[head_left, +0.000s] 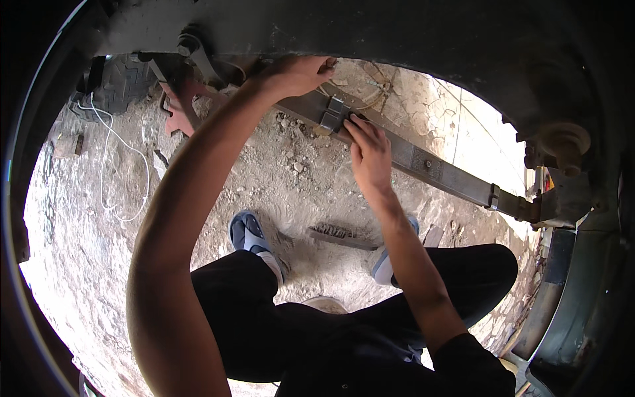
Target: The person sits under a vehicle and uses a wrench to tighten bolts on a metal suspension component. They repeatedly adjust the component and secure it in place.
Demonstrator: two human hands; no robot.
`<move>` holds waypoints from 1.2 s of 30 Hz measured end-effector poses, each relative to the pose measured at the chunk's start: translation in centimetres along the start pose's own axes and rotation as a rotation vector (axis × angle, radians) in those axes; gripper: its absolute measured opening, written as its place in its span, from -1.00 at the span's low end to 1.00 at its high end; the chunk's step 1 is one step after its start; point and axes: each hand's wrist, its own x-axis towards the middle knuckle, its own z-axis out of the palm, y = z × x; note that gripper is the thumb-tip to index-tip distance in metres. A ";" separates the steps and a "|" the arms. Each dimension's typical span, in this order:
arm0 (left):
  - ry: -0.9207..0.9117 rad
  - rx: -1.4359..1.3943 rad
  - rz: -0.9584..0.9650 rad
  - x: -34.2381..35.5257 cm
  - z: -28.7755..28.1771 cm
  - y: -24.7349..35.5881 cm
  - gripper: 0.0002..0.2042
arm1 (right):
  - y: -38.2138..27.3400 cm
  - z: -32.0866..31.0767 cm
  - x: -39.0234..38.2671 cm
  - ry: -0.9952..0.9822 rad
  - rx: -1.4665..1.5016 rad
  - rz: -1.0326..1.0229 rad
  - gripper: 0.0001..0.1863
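Note:
A long steel leaf spring point(403, 159) runs slantwise under a vehicle, with a metal clamp point(333, 114) round it near the middle. My right hand point(372, 152) lies against the spring just right of this clamp, its fingers stretched over the metal. Farther up, my left hand point(301, 76) reaches over the spring at the lower edge of a dark frame beam point(370, 33). Its visible fingers are curled, and whatever they may hold is hidden. Toward the right end, a smaller clamp point(493, 196) wraps the spring.
A brush point(344, 237) with dark bristles lies on the dirt between my feet. At upper left stand a red metal stand point(180, 109) and a tyre point(119, 86); a white cable point(147, 175) loops nearby. A rusty bolted part point(565, 142) hangs at right.

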 end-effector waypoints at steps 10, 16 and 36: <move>0.332 0.563 0.266 -1.6 -1.3 -1.4 -0.76 | -2.7 0.4 0.6 -0.245 -0.108 0.006 -0.29; 0.119 0.544 0.210 1.2 1.1 -5.5 -0.73 | -2.6 -0.1 0.1 -0.283 -0.119 -0.002 -0.12; 0.453 0.757 0.348 -1.4 -0.9 -1.7 -0.76 | -4.7 0.4 -1.4 -0.132 0.005 -0.048 -0.45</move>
